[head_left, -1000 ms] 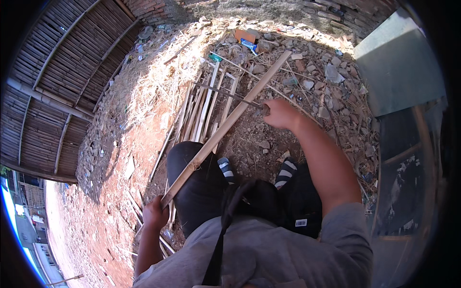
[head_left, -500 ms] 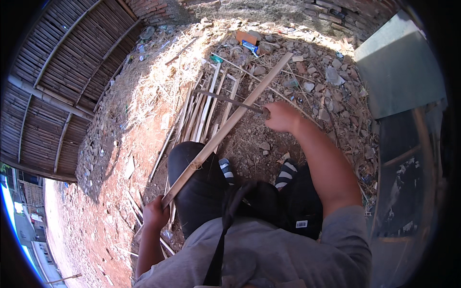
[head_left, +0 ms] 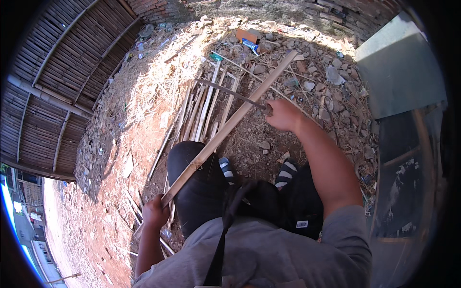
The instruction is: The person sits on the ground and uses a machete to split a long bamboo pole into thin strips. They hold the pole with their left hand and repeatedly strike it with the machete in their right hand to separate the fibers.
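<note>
My left hand [head_left: 155, 212] is closed round the near end of a long flat bamboo strip [head_left: 224, 132]. The strip runs slantwise over my bent left knee, its far end pointing up to the right. In my right hand [head_left: 282, 115] is the handle of a long knife [head_left: 225, 90], the fingers wrapped round it. Its narrow dark blade points left and crosses the strip towards the far end. Whether the edge presses into the bamboo I cannot tell. Beyond my knee, several pale bamboo strips [head_left: 205, 108] lie in a loose bundle on the ground.
Stones and rubble [head_left: 336, 108] cover the ground at right, near a leaning pale green panel [head_left: 401, 62]. A slatted bamboo wall [head_left: 53, 62] stands at left, a brick wall [head_left: 269, 12] at the back. A blue wrapper [head_left: 250, 46] lies among debris; my striped footwear [head_left: 286, 174] shows below.
The knife has tilted, so its tip now points a little farther up. The strip's far end has shifted slightly right and away. My left hand has hardly moved.
</note>
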Available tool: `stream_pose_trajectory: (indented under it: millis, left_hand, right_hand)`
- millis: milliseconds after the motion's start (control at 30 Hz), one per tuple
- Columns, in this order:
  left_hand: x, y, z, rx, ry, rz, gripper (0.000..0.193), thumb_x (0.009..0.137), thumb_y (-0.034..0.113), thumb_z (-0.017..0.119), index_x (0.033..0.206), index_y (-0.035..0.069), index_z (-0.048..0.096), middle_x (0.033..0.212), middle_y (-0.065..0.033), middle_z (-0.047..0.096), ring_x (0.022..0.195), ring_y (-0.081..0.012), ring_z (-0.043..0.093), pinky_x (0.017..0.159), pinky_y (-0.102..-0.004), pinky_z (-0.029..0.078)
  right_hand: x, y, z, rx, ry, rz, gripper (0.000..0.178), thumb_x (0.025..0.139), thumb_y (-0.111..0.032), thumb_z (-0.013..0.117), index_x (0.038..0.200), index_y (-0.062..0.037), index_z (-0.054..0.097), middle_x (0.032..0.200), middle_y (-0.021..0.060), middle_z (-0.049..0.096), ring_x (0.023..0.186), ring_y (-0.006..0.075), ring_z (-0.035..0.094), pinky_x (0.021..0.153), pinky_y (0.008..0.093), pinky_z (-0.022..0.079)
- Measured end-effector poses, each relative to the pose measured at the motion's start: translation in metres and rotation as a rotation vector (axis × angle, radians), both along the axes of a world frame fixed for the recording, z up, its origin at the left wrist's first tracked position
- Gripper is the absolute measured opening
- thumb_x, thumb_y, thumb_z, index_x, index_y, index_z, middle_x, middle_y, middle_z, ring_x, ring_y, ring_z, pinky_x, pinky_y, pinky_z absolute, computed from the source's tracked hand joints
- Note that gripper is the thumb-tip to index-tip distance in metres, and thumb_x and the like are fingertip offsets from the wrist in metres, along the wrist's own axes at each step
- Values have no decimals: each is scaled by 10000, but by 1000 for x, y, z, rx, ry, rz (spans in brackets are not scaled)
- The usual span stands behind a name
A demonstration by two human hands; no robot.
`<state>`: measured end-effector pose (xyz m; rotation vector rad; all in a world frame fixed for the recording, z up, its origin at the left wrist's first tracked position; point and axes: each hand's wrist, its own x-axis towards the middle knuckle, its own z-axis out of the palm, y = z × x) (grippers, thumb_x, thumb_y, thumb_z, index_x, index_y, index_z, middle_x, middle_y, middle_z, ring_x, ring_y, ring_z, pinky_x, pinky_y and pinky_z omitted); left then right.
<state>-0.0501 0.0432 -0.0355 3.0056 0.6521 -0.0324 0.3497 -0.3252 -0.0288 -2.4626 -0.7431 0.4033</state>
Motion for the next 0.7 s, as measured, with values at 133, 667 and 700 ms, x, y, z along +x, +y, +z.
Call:
stream_pose_trajectory:
  millis: [133,667,700]
  left_hand:
    - [0,-1,-8,-53,-67,-52,305,795,156,680,1089,84,645,740,-185,681,711,-401,687,674,-512,551]
    - [3,-10,6,-23,-15,35,286,820,167,679,1095,94,650,808,-229,693,770,-437,693,714,-523,552]
    - [4,-9,8,-23,-24,27,285,820,171,682,1094,98,651,809,-227,694,772,-434,695,714,-522,553]
  right_hand:
    - [-20,10,13,-93,-27,304,240,783,-227,716,948,-57,680,878,163,705,900,364,687,806,472,541]
    - [-11,13,20,-157,31,267,404,832,-367,758,1060,-41,682,954,175,709,939,350,690,845,457,538]
    - [-13,12,25,-178,6,296,395,834,-358,755,1058,-41,682,958,174,710,939,351,689,840,459,539]
